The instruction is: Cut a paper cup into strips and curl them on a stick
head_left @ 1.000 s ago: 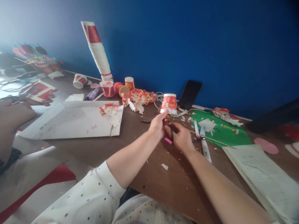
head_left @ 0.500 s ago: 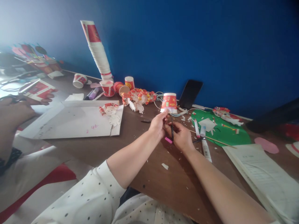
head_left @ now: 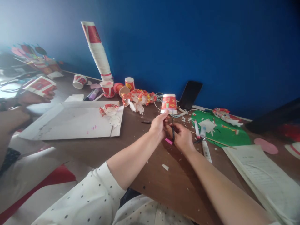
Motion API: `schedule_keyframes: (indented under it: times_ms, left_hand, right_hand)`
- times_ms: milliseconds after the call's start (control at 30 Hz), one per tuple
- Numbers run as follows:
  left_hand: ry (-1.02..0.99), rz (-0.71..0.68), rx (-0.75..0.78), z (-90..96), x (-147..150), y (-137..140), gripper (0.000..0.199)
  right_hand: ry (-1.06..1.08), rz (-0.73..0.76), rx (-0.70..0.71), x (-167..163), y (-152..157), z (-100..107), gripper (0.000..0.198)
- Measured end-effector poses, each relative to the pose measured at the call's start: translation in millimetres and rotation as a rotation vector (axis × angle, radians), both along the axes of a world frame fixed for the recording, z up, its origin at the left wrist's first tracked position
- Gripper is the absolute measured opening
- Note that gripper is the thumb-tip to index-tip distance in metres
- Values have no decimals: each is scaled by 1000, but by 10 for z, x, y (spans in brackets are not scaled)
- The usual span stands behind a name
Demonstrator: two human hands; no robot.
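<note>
Left hand [head_left: 157,127] holding cup [head_left: 169,102], right hand [head_left: 183,137] gripping scissors [head_left: 173,130]

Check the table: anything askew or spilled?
The tall red-and-white paper cup stack tilts left, seemingly unsteady; a red-and-white paper cup lies tipped over; white paper scraps litter the brown table.

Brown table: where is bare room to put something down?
Bare table shows between the white sheet and left forearm, and between left and right forearm, around a paper scrap. Crowded: along the wall, with cups and phone, and on the green sheet.
</note>
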State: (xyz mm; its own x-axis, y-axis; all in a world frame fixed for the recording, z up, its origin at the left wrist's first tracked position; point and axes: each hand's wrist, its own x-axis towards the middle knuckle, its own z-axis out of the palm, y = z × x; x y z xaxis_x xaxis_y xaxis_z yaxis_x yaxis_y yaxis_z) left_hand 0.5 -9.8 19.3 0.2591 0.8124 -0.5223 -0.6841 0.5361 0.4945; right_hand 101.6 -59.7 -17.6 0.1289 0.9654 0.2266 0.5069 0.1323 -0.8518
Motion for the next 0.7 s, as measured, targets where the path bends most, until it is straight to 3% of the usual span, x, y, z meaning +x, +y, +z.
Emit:
schedule_keyframes:
  times_ms: [700]
  left_hand:
    - [-28, 21, 9, 7, 3, -7, 27]
  right_hand:
    - [-37, -7, 14, -19, -9, 11, 36]
